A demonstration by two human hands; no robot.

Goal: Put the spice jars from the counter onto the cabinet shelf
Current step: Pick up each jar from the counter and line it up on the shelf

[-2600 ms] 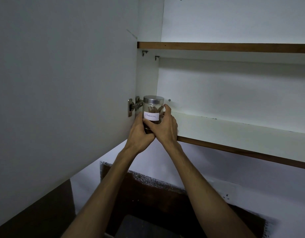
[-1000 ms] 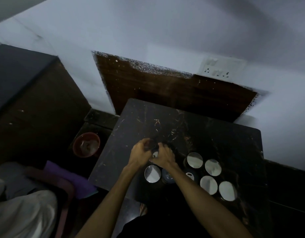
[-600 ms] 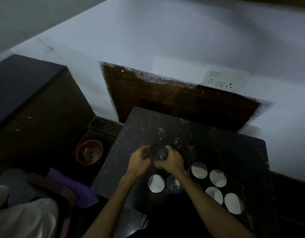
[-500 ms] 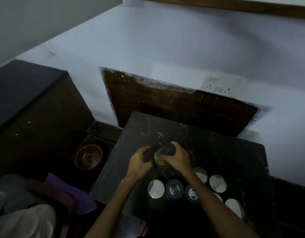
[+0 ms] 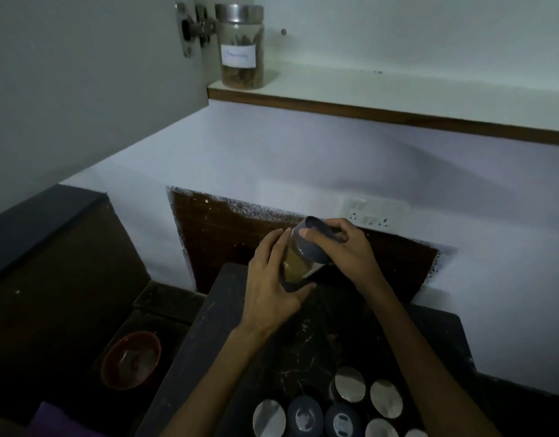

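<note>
A spice jar [image 5: 298, 259] with a dark grey lid and yellow-brown contents is in the air above the dark counter [image 5: 215, 342], tilted with its lid up and to the right. My left hand [image 5: 271, 285] wraps its glass body from the left. My right hand [image 5: 344, 247] grips the lid end from the right. A labelled glass jar with a metal lid [image 5: 242, 47] stands at the left end of the white cabinet shelf [image 5: 382, 89]. Several more jars [image 5: 350, 384] with silver or dark lids stand together on the counter's near edge.
The open cabinet door [image 5: 82, 89] hangs at the left on a metal hinge [image 5: 193, 26]. A wall socket plate [image 5: 375, 209] sits behind my hands. A reddish bowl [image 5: 131, 359] lies low at the left of the counter, beside a purple cloth [image 5: 51, 417].
Both hands left the labelled jar on the shelf, went down to the counter, took the grey-lidded jar from the group and lifted it. The view has tilted upward to show the shelf.
</note>
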